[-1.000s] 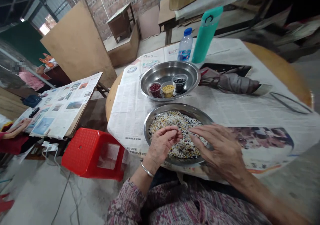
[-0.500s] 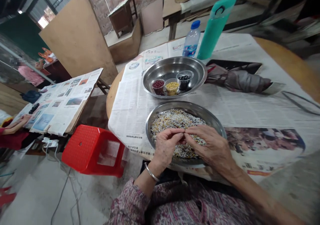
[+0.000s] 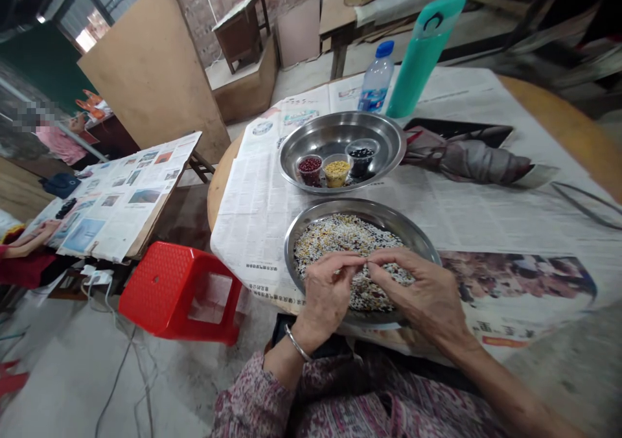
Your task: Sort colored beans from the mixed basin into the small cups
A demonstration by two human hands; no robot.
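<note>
Both hands are over the near steel basin (image 3: pixel 425 237), which holds a mix of white, yellow and dark grains (image 3: pixel 347 230). My left hand (image 3: pixel 330 292), with a silver bangle at the wrist, is closed with its fingertips pinched. My right hand (image 3: pixel 420 289) is also pinched, thumb against fingers, its tips meeting those of the left. Whatever is between the fingertips is too small to make out. Beyond stands a second steel basin (image 3: pixel 325 133) with a cup of red beans (image 3: pixel 310 169), a cup of yellow beans (image 3: pixel 336 171) and a cup of black beans (image 3: pixel 362 157).
Newspaper (image 3: pixel 253 218) covers the round table. A water bottle (image 3: pixel 376 78), a teal bottle (image 3: pixel 420 62) and a folded grey umbrella (image 3: pixel 481 159) lie or stand behind and right. A red stool (image 3: pixel 170 289) is at left, near another newspaper-covered table (image 3: pixel 131 192) where a person's arms rest.
My right hand has come left and closed, from spread fingers to a pinch touching the left fingertips. My left hand has shifted slightly right. The view has moved a little.
</note>
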